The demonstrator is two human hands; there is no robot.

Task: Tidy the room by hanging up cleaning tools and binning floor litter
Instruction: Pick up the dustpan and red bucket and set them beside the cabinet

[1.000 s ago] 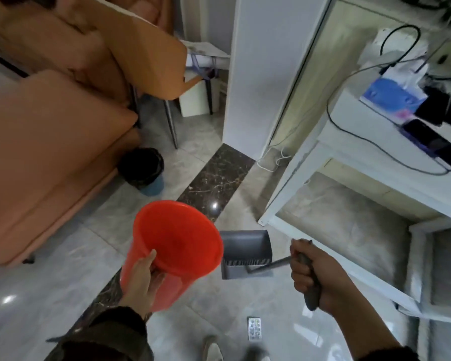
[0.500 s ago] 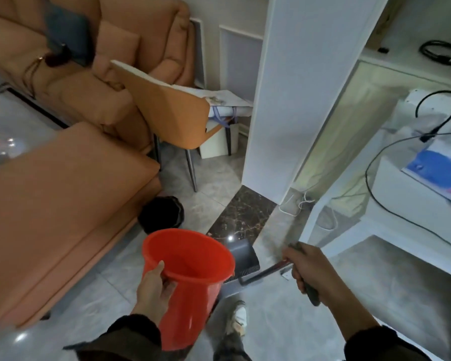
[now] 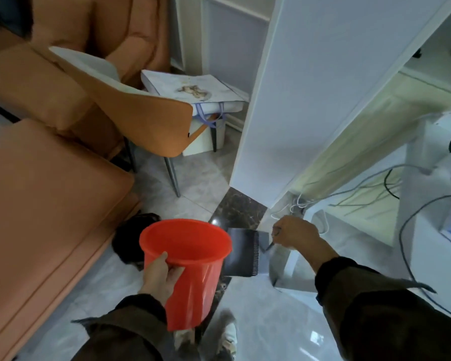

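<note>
My left hand (image 3: pixel 159 278) gripped the rim of the red bucket (image 3: pixel 190 269), thumb inside, holding it upright above the floor (image 3: pixel 266 313). My right hand (image 3: pixel 294 234) was closed around the handle of the grey dustpan (image 3: pixel 242 252), which hung just right of the bucket. A black bin (image 3: pixel 126 238) stood behind, against the sofa (image 3: pixel 42 194).

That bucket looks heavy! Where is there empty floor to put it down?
Bare pale tiles lie under the right arm, between the shoe and the white desk. More bare floor lies between the orange chair's leg and the white panel. It is crowded beside the sofa, where the black bin stands.
</note>
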